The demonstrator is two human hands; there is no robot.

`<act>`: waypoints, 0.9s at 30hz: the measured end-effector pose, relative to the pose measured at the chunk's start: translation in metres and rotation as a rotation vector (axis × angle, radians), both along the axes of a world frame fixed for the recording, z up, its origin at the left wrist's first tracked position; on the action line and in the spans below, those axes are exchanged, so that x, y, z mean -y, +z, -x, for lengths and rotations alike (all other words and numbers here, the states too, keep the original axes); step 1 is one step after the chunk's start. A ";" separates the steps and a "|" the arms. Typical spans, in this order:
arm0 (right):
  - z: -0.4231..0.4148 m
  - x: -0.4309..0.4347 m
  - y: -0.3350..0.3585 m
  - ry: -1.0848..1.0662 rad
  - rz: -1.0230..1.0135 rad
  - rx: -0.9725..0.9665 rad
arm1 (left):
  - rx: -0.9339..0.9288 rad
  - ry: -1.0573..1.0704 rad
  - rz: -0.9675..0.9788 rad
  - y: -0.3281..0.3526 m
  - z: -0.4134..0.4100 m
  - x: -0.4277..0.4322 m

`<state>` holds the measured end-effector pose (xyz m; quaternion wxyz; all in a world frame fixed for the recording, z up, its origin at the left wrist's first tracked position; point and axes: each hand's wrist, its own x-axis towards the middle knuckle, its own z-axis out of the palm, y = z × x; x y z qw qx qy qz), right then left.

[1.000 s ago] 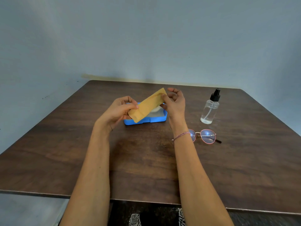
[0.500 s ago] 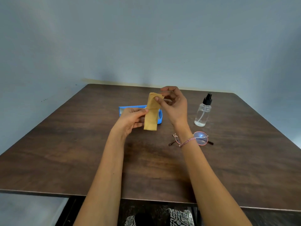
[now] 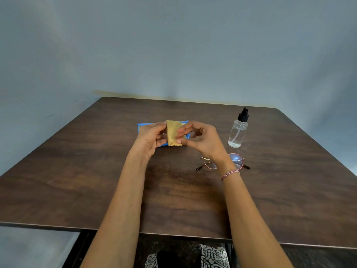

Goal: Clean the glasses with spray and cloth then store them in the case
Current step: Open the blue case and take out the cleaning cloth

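Note:
A folded yellow cloth (image 3: 172,133) hangs upright between my two hands above the table. My left hand (image 3: 149,139) holds its left edge, and my right hand (image 3: 199,140) pinches its right side with thumb and fingertips. Behind the cloth lies the open blue glasses case (image 3: 142,126), mostly hidden by my hands. The round pink-rimmed glasses (image 3: 234,161) lie on the table to the right, partly covered by my right wrist. A clear spray bottle (image 3: 237,132) with a black nozzle stands upright beyond the glasses.
The dark wooden table (image 3: 96,180) reaches a pale blue wall at the back. Its front edge runs just under my forearms, with patterned clothing below.
The cloth went from a slanted strip stretched between both hands to an upright folded piece. My right hand lowered from its top edge to its right side, and my left hand moved back onto it.

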<state>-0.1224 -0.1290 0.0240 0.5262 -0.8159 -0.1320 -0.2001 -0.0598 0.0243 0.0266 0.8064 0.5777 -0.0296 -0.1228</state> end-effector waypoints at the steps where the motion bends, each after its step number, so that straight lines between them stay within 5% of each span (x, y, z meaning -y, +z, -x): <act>1: 0.002 0.001 0.001 0.008 -0.023 -0.008 | 0.007 0.004 0.000 0.000 0.000 0.000; 7: -0.005 0.008 -0.002 -0.122 -0.103 0.107 | 0.044 -0.031 -0.009 -0.002 0.002 0.001; 13: -0.006 0.007 -0.007 -0.025 -0.057 -0.087 | 0.068 -0.081 0.027 -0.002 0.003 0.004; 20: -0.012 0.009 -0.008 -0.060 -0.043 -0.067 | 0.135 -0.158 0.050 -0.002 0.005 0.005; 27: -0.013 0.011 -0.010 -0.114 -0.101 -0.038 | 0.333 -0.141 -0.214 -0.007 0.008 -0.001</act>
